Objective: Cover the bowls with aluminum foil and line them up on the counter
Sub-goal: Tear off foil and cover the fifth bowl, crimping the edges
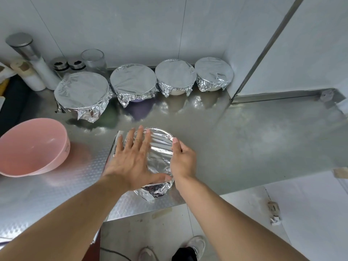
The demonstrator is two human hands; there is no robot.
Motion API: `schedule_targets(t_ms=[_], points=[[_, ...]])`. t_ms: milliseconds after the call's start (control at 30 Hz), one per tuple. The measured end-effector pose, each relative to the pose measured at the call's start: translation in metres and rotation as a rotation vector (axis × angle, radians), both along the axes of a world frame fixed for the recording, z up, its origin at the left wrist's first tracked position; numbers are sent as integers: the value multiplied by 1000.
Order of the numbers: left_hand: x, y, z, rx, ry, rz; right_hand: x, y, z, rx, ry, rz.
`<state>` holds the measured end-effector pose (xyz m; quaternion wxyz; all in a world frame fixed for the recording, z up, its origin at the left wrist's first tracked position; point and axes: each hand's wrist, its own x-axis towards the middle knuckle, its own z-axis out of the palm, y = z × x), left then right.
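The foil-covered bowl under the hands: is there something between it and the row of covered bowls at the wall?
Nothing visible. The counter is bare between the bowl under the left hand and right hand and the row. The pink bowl stands off to the left.

Pale grey panelled walls (pixel 131 25) meet in a corner behind a shiny steel counter (pixel 263 140). Its near edge drops to a light tiled floor (pixel 169 227). Soft, even light reflects off the metal.

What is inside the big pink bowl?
The round pink plastic bowl looks empty: only its bare pink inside shows. The steel counter beneath it is hidden by the bowl.
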<state>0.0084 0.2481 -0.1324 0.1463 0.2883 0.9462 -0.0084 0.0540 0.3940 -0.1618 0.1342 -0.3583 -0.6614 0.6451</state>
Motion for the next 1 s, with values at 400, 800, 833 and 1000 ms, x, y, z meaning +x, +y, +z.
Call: schedule_targets(t_ms=[400,800,833,1000], points=[[-13,8,2,3,164,-17,-84,29,30,39,-163,638],[-17,14,-3,-27,43,17,-55,20,10,25,-50,494],[-16,14,-3,-31,43,15,-50,19,5,6,-52,471],[-17,15,-1,-35,29,20,-38,14,-7,-56,-14,376]])
